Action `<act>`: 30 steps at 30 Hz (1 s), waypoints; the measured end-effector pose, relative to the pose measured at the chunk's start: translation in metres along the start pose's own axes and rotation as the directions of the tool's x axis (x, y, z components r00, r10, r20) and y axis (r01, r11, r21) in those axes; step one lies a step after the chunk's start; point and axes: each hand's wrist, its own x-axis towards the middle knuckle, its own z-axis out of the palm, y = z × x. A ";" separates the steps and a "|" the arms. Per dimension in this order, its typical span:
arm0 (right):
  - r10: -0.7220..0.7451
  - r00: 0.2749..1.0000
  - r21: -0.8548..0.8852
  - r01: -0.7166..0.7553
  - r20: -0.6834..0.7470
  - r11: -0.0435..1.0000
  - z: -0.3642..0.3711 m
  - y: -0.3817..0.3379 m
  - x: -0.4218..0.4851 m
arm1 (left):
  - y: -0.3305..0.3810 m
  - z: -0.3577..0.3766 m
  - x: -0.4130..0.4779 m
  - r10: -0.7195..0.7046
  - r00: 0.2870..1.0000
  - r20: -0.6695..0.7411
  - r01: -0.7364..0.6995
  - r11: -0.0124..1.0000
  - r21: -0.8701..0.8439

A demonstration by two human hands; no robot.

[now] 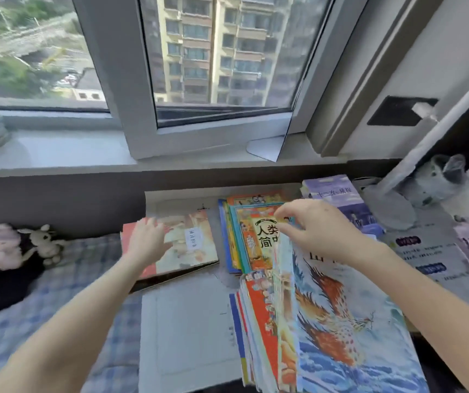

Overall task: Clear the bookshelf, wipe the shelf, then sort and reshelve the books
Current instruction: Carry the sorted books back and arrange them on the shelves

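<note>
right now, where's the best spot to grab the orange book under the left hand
Take the orange book by its near long edge, coming from your side. It lies flat, and that edge shows bare with nothing against it, so fingers could likely slip under. The left hand rests on its left end; the far edge faces the wall.
</note>
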 end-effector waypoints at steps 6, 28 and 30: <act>0.145 0.989 -0.059 -0.147 -0.039 0.987 0.000 -0.002 0.013 | -0.016 0.028 0.070 0.074 0.974 0.216 -0.075 0.997 -0.004; 0.223 0.973 0.148 -0.230 0.068 0.962 0.029 -0.117 0.007 | -0.044 0.005 0.021 -0.114 0.970 0.213 0.230 0.699 -0.677; 0.283 0.949 0.145 -0.302 0.138 0.942 0.045 -0.135 0.019 | -0.045 0.009 0.021 -0.150 0.928 0.340 0.362 0.572 -0.736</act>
